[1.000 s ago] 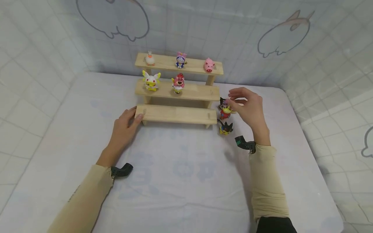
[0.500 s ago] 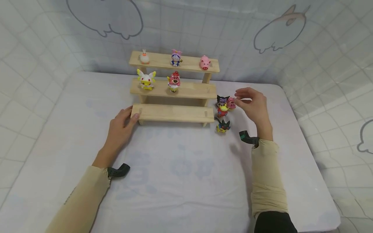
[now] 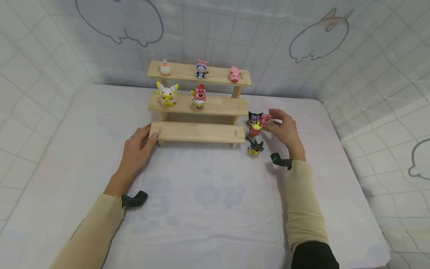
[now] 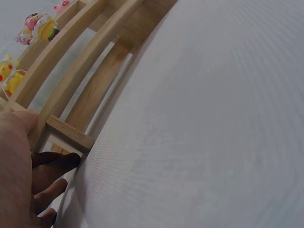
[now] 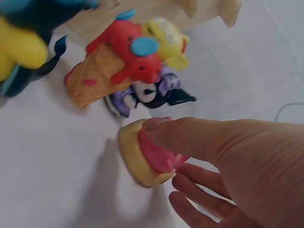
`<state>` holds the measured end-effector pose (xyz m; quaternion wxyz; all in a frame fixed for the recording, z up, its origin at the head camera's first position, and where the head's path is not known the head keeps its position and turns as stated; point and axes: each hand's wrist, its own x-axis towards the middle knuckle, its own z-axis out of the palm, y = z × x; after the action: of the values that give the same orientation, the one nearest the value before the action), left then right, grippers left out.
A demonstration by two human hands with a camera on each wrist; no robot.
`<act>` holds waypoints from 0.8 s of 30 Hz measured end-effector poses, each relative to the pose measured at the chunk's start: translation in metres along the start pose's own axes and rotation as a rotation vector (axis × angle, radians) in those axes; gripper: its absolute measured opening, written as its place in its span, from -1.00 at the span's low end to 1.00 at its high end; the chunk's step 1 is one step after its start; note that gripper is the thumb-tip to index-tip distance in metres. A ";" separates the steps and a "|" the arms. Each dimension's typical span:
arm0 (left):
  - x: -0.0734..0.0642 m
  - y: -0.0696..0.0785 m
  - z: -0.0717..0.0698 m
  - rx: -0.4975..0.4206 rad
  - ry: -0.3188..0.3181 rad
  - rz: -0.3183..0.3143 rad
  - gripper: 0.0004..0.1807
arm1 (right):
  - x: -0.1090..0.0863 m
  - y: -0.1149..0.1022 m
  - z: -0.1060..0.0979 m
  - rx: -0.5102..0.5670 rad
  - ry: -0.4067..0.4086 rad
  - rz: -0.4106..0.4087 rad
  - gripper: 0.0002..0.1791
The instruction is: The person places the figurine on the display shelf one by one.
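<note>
Here, right hand [image 3: 283, 129] pinching a small pink figure [image 3: 265, 119], on the surface just right of the wooden stepped shelf [image 3: 198, 131], beside a purple-black figure [image 3: 254, 117] and a red-yellow one [image 3: 255, 129]. Left hand [image 3: 137, 145] relaxed, thumb resting on the lowest step's left end.

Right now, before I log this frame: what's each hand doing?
Left hand: open, thumb and fingers resting on the end of the wooden shelf.
Right hand: pinching the small pink figure.
</note>
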<state>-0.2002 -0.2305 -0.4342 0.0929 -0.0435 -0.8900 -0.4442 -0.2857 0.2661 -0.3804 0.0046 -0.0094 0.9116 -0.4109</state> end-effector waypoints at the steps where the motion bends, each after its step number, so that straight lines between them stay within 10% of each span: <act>1: 0.000 0.000 0.000 0.001 0.000 0.001 -0.40 | 0.000 0.002 0.001 0.002 -0.013 0.002 -0.28; 24: -0.001 0.001 -0.001 -0.009 -0.003 0.004 -0.40 | 0.002 0.014 0.010 -0.040 0.061 -0.067 -0.35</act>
<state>-0.1988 -0.2302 -0.4331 0.0924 -0.0465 -0.8881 -0.4479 -0.2880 0.2678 -0.3979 -0.0370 -0.0274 0.9186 -0.3924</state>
